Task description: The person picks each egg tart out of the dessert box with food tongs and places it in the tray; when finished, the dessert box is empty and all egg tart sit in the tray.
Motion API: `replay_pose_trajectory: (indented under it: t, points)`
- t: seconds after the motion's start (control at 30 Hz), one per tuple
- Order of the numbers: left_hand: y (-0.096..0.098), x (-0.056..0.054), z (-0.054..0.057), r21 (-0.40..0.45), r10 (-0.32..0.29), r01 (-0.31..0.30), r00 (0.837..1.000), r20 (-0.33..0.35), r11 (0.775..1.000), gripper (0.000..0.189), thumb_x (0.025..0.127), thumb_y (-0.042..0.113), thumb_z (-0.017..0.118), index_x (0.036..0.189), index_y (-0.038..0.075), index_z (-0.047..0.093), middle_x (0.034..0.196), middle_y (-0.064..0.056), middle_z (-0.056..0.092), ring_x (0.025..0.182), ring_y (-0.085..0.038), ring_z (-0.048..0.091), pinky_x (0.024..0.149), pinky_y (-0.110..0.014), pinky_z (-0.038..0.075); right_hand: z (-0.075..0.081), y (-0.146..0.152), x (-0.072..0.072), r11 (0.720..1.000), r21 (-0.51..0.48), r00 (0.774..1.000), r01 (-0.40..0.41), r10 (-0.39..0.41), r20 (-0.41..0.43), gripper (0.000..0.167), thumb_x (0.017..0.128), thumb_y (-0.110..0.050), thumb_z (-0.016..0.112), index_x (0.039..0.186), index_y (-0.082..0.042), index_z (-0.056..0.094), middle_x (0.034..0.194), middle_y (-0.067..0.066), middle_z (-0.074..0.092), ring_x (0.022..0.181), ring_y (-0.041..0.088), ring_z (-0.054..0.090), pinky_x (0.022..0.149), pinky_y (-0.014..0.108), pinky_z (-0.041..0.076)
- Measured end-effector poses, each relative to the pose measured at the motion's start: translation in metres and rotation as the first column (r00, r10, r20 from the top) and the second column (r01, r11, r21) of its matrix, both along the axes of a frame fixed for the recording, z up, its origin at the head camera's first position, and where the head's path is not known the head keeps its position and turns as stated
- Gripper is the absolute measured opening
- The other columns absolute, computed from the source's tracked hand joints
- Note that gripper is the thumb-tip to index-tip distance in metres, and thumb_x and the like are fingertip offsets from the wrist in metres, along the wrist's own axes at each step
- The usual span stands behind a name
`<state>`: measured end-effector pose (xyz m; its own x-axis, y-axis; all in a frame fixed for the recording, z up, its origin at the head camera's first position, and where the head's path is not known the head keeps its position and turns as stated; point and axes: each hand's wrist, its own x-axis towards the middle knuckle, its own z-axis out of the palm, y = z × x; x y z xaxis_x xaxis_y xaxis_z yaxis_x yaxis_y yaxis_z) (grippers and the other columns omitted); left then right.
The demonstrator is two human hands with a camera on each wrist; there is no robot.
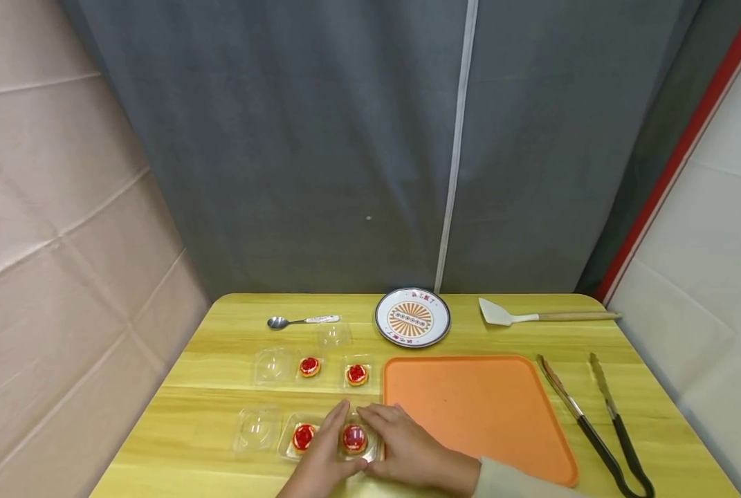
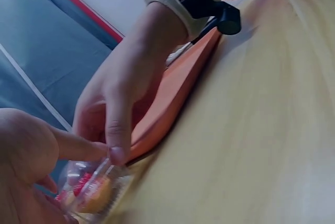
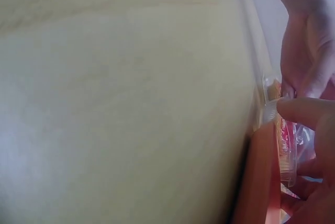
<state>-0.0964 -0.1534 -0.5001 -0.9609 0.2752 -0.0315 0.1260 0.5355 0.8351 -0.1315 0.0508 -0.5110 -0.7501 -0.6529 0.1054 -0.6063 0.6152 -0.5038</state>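
Near the front edge of the table, my left hand (image 1: 322, 456) and right hand (image 1: 415, 448) grip a small clear plastic box (image 2: 112, 179) from both sides. Inside it lies a tart with a red topping (image 1: 354, 438), seen through the domed lid. Both thumbs are at the near side of the box, and the other fingers reach round its far side. In the right wrist view, the right thumb (image 3: 301, 111) presses on the rim. Just left of my left hand, a second red-topped tart (image 1: 303, 437) sits in an opened box.
Farther back are two more tarts (image 1: 310, 366) in opened boxes, with clear domed lids (image 1: 258, 429) to the left. An orange tray (image 1: 470, 408) borders the right hand. Around it lie a plate (image 1: 432, 321), a spatula (image 1: 497, 313), tongs (image 1: 594, 423) and a spoon (image 1: 289, 322).
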Motion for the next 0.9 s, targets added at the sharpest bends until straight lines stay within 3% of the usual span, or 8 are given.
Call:
replay_pose_trajectory:
  t: [0.43, 0.67, 0.9]
  points:
    - [0.001, 0.009, -0.021, 0.037, 0.059, -0.056, 0.996, -0.067, 0.998, 0.104, 0.075, 0.020, 0.090, 0.153, -0.016, 0.030, 0.161, -0.034, 0.027, 0.143, -0.058, 0.031, 0.113, -0.067, 0.028, 0.000, 0.004, -0.004, 0.998, -0.031, 0.999, -0.046, 0.046, 0.008, 0.087, 0.087, -0.054, 0.077, 0.155, -0.008, 0.046, 0.156, 0.005, 0.050, 0.144, 0.025, 0.046, 0.118, 0.064, 0.034]
    - [0.003, 0.010, -0.030, 0.034, 0.082, -0.079, 0.990, -0.117, 0.996, 0.101, 0.071, -0.002, 0.085, 0.155, -0.013, 0.030, 0.161, -0.031, 0.030, 0.142, -0.055, 0.036, 0.112, -0.062, 0.034, 0.001, 0.004, -0.006, 0.997, -0.017, 0.997, -0.075, 0.075, 0.006, 0.089, 0.083, -0.041, 0.085, 0.156, -0.011, 0.044, 0.156, 0.003, 0.051, 0.143, 0.022, 0.048, 0.118, 0.062, 0.036]
    - [0.007, 0.011, -0.034, -0.006, 0.125, -0.128, 0.974, -0.187, 0.992, 0.099, 0.069, -0.004, 0.085, 0.153, -0.013, 0.034, 0.156, -0.032, 0.038, 0.136, -0.054, 0.044, 0.108, -0.062, 0.040, 0.002, 0.006, -0.010, 0.993, -0.023, 0.993, -0.116, 0.117, 0.024, 0.088, 0.084, -0.040, 0.085, 0.157, -0.013, 0.043, 0.156, 0.005, 0.051, 0.141, 0.026, 0.050, 0.116, 0.052, 0.044]
